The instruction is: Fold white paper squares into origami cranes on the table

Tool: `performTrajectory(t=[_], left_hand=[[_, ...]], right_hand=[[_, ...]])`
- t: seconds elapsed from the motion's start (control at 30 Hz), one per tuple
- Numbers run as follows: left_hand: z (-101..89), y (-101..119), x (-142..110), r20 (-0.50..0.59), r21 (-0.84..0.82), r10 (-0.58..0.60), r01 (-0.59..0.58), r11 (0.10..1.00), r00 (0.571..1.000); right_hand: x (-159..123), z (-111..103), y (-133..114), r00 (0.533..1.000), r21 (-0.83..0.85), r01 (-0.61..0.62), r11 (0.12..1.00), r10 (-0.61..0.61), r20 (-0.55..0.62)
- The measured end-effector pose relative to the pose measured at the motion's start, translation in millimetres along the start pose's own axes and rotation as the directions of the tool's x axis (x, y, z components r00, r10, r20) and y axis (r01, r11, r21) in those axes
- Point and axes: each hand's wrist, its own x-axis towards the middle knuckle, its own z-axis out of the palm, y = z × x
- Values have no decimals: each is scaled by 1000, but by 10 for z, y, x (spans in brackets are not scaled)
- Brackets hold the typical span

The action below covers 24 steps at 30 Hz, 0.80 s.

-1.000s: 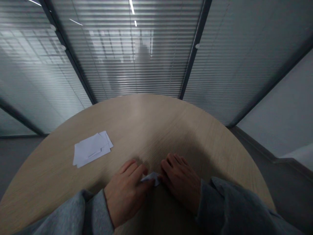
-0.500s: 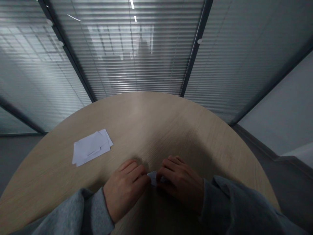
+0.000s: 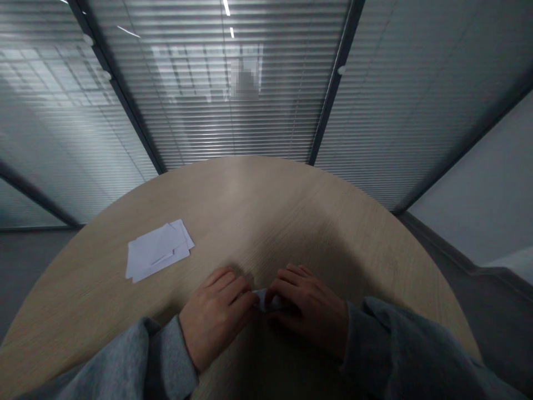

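Observation:
Between my hands, low over the near part of the table, a small piece of white paper (image 3: 261,299) shows. My left hand (image 3: 220,314) pinches its left end between thumb and fingers. At the other end, my right hand (image 3: 306,311) has curled fingers closed on the paper. Most of the paper is hidden under the fingers, so its full shape and folds cannot be made out. Both wrists come out of grey sleeves.
A loose stack of white paper sheets (image 3: 156,250) lies on the round wooden table (image 3: 250,211), left of my hands. Beyond the table's far edge stand glass panels with blinds (image 3: 258,128) and dark frames. A white wall (image 3: 478,194) is at the right.
Slightly less of the paper shows between my fingers, and my left hand has shifted a little to the right. The stack of sheets lies as before; the view has moved very slightly.

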Motion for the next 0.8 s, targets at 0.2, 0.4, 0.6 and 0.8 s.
performTrajectory(t=[0.2,0.4,0.6,0.8], left_hand=[[-35,4,13,22,-51,-19,20,998,1000],[0,-17,9,-21,27,44,-43,999,999],[9,-8,11,-2,40,63,-63,997,998],[-8,0,30,-1,10,14,-14,1000,1000]], right_hand=[[5,-5,44,997,-56,69,996,-70,-21],[1,2,60,984,-169,143,975,-158,-81],[1,-5,58,975,-194,171,966,-194,-105],[2,20,17,980,-146,115,983,-136,-144]])
